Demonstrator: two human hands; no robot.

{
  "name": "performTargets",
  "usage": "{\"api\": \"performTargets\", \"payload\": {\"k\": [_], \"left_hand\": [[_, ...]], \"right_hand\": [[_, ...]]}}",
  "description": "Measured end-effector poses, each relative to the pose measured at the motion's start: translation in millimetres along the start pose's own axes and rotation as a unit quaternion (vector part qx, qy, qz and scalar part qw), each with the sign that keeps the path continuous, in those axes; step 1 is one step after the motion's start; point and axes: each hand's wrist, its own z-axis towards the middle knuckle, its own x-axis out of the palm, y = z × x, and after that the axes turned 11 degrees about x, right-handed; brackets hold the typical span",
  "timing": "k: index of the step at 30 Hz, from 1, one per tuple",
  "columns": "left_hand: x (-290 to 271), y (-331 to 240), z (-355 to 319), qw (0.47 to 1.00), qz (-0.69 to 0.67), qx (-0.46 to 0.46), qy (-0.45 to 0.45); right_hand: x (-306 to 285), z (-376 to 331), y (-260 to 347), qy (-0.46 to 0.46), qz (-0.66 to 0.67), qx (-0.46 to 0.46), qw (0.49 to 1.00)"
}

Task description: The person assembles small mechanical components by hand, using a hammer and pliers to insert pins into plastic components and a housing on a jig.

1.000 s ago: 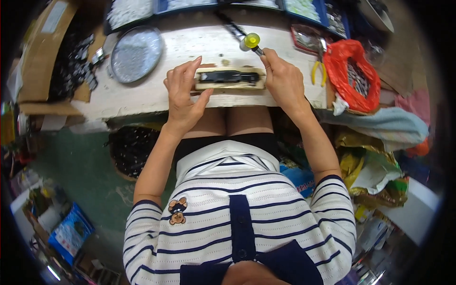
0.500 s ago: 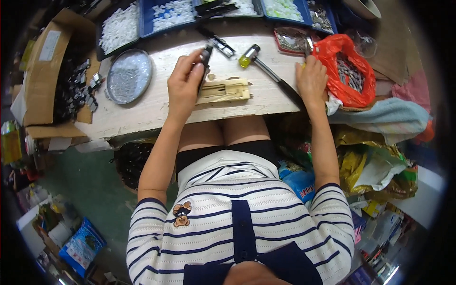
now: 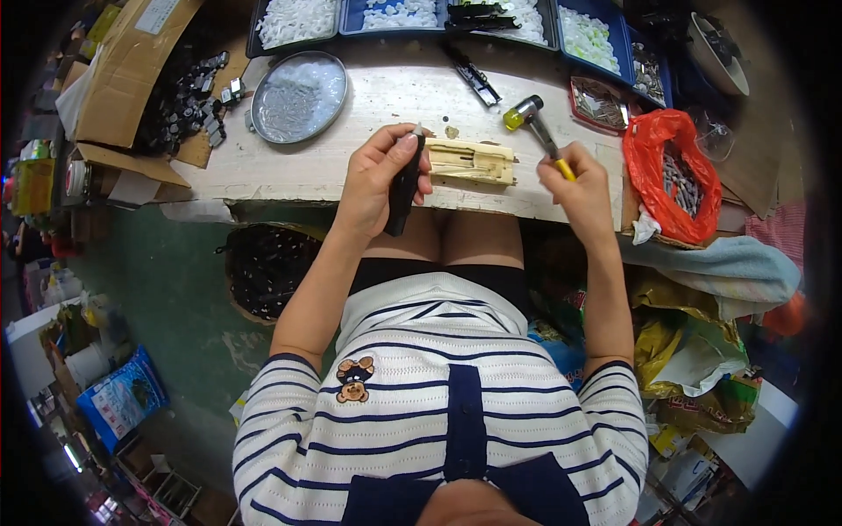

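In my left hand [image 3: 373,180] is a slim, long black plastic part [image 3: 404,188], gripped between thumb and fingers above the table's front edge. Just right of it, a cream-coloured block with a slotted groove [image 3: 472,163] lies on the table. My right hand [image 3: 581,188] is closed around a tool with a yellow handle [image 3: 564,169]; its kind is not clear. A hammer with a clear yellow face [image 3: 524,112] lies beyond that hand, its grip hidden.
A round tray of small clear parts [image 3: 299,98] and a cardboard box [image 3: 136,74] with black pieces stand left. Blue bins [image 3: 388,32] of white parts line the back. A red plastic bag [image 3: 638,167] sits right. Another black part [image 3: 474,77] lies behind the block.
My right hand has lifted from beside the red bag and come left with the yellow-handled tool. My left hand has drawn the black part nearer me and turned it. The whole view has shifted.
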Motion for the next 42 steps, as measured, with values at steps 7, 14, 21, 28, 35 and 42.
{"api": "performTargets", "payload": {"k": [7, 14, 21, 28, 35, 42], "left_hand": [[1.6, 5.2, -20.5, 0.992, 0.118, 0.034, -0.012], [-0.3, 2.7, -26.1, 0.975, 0.205, 0.088, -0.002], [0.8, 7.0, -33.8, 0.967, 0.233, 0.103, -0.001], [-1.4, 7.7, -33.6, 0.949, 0.292, 0.123, -0.002], [-26.1, -22.3, -38.2, 0.971, -0.136, -0.179, 0.084], [-44.1, -8.8, -51.0, 0.973, -0.059, -0.205, 0.087]], "right_hand": [[39.9, -35.5, 32.4, 0.077, -0.086, -0.212, 0.971], [47.5, -38.1, 36.5, 0.091, -0.177, -0.277, 0.94], [48.6, -46.3, 35.4, 0.11, -0.173, -0.276, 0.939], [50.7, -44.2, 32.8, 0.14, -0.224, -0.263, 0.928], [50.3, -36.2, 41.6, 0.172, -0.2, -0.392, 0.881], [56.5, -35.2, 20.2, 0.179, -0.205, -0.413, 0.869]]}}
